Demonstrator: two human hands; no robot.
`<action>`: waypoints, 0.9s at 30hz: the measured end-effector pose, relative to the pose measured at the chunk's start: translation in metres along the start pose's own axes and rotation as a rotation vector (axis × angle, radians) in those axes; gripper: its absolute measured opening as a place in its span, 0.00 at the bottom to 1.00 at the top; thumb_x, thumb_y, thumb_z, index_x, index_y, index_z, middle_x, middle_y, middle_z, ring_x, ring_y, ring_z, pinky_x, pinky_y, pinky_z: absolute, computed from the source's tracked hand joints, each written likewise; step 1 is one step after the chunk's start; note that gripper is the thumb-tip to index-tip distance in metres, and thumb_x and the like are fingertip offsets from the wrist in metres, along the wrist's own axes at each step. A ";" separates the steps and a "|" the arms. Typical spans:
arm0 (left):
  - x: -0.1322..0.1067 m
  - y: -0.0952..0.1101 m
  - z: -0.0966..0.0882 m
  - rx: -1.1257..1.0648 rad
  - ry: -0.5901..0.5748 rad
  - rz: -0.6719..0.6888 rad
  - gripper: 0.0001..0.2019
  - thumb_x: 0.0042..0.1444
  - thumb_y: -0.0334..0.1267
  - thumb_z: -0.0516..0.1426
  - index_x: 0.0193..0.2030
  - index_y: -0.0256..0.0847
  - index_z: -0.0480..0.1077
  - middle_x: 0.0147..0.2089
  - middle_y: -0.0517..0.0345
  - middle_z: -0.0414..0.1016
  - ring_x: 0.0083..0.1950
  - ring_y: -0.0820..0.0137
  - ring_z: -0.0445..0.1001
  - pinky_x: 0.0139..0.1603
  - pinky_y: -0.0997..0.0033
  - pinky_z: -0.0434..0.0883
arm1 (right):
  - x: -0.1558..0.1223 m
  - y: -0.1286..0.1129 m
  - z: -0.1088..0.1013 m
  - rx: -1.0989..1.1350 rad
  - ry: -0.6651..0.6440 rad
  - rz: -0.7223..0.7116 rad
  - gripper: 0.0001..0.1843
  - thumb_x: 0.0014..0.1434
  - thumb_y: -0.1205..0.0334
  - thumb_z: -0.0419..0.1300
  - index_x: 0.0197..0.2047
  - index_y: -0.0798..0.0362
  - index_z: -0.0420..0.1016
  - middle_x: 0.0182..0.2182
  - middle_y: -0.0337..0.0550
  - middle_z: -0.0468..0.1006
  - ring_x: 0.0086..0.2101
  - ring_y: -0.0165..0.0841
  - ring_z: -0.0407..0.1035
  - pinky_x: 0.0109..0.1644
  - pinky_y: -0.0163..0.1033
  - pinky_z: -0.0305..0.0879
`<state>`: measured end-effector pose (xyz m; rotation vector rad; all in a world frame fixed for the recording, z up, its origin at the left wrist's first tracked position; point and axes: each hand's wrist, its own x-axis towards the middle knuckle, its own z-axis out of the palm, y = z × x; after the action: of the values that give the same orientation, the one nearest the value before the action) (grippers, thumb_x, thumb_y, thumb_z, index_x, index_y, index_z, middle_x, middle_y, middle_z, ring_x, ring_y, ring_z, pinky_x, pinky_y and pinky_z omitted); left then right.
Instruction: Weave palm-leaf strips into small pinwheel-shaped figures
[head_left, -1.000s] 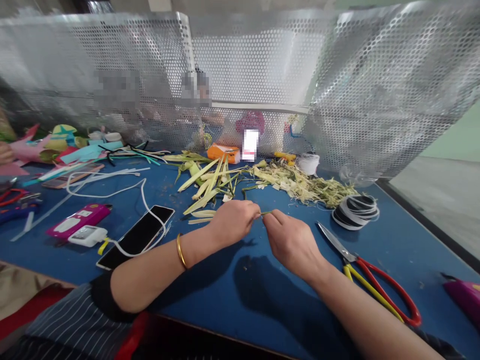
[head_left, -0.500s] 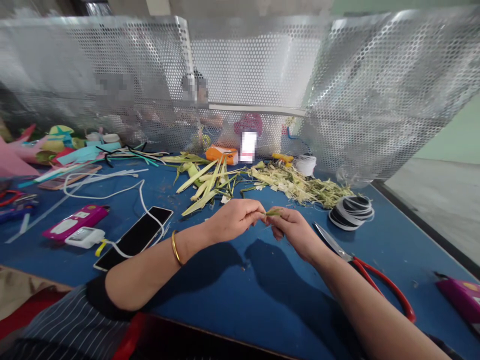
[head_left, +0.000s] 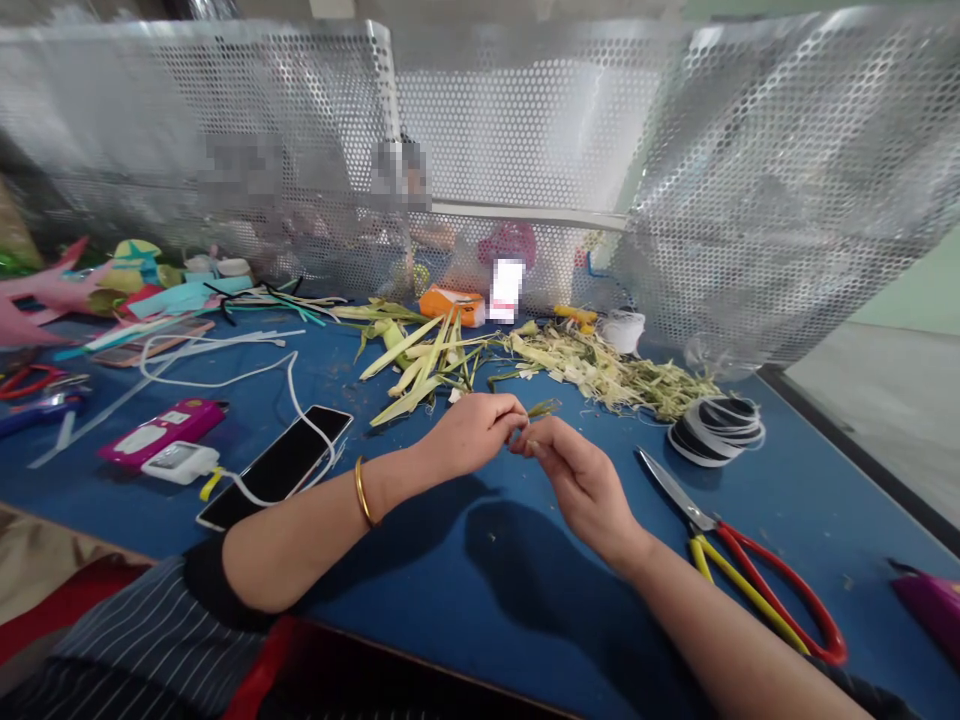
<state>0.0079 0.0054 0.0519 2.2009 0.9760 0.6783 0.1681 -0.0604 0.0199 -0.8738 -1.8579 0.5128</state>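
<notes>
My left hand (head_left: 474, 432), with a gold bangle at the wrist, is closed in a pinch over the blue table (head_left: 405, 580). A small green leaf strip (head_left: 543, 408) sticks out past its fingertips. Right beside those fingertips my right hand (head_left: 581, 480) is also pinched, thumb against forefinger. Whatever its fingers hold is too small to make out. Scissors (head_left: 697, 515) with one red and one yellow handle lie to the right of my right hand. Beyond both hands are pale green husk leaves (head_left: 412, 375) and a heap of shredded husk strips (head_left: 592, 365).
A black spool with white cord (head_left: 716, 430) stands at the right. To the left lie a phone (head_left: 289, 460), a white cable (head_left: 217, 382), a magenta device (head_left: 161, 435) and pliers (head_left: 45, 405). A perforated metal screen (head_left: 517, 120) closes off the back, near an orange packet (head_left: 452, 305).
My right hand has shifted from the green strip to a pinch at my left fingertips, its wrist raised. The strip now stays at my left hand. The view has turned slightly left.
</notes>
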 end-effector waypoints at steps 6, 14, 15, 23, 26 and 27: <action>-0.001 -0.001 0.005 0.048 0.015 0.022 0.11 0.62 0.33 0.51 0.32 0.39 0.72 0.26 0.62 0.71 0.30 0.73 0.69 0.35 0.73 0.63 | -0.001 -0.003 0.004 -0.293 -0.047 -0.125 0.12 0.65 0.71 0.44 0.30 0.49 0.55 0.26 0.38 0.62 0.27 0.32 0.56 0.31 0.38 0.55; -0.002 0.002 0.005 0.160 0.038 0.051 0.12 0.63 0.34 0.49 0.33 0.39 0.72 0.32 0.59 0.76 0.35 0.70 0.72 0.40 0.70 0.65 | -0.002 -0.005 0.007 -0.426 -0.096 -0.255 0.12 0.63 0.73 0.44 0.30 0.49 0.56 0.26 0.41 0.64 0.28 0.35 0.55 0.32 0.41 0.55; -0.002 0.001 0.005 0.173 0.034 0.053 0.12 0.63 0.34 0.49 0.33 0.39 0.72 0.33 0.58 0.77 0.35 0.70 0.72 0.40 0.70 0.65 | -0.003 -0.005 0.007 -0.433 -0.098 -0.259 0.12 0.63 0.73 0.44 0.30 0.49 0.56 0.26 0.41 0.64 0.28 0.35 0.55 0.32 0.41 0.55; -0.003 -0.007 0.008 0.370 -0.018 0.128 0.13 0.64 0.36 0.49 0.36 0.38 0.73 0.36 0.53 0.77 0.38 0.67 0.73 0.39 0.69 0.65 | -0.003 -0.006 0.009 -0.428 -0.140 -0.280 0.12 0.63 0.73 0.44 0.30 0.49 0.57 0.26 0.42 0.65 0.29 0.35 0.58 0.33 0.41 0.55; -0.005 -0.008 0.005 0.460 -0.116 0.222 0.10 0.61 0.31 0.50 0.35 0.37 0.73 0.36 0.53 0.77 0.38 0.66 0.74 0.37 0.70 0.65 | -0.002 -0.009 0.000 -0.320 -0.133 -0.160 0.12 0.64 0.70 0.45 0.29 0.49 0.56 0.25 0.38 0.62 0.27 0.33 0.56 0.31 0.39 0.53; -0.005 -0.009 0.004 0.480 -0.160 0.260 0.09 0.60 0.30 0.51 0.35 0.38 0.73 0.35 0.53 0.77 0.37 0.66 0.74 0.36 0.70 0.64 | 0.000 -0.010 -0.004 -0.252 -0.126 -0.073 0.12 0.64 0.69 0.46 0.28 0.49 0.56 0.24 0.37 0.61 0.26 0.32 0.55 0.31 0.38 0.53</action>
<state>0.0041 0.0048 0.0418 2.7894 0.8407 0.3949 0.1684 -0.0672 0.0279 -0.9528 -2.0936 0.2974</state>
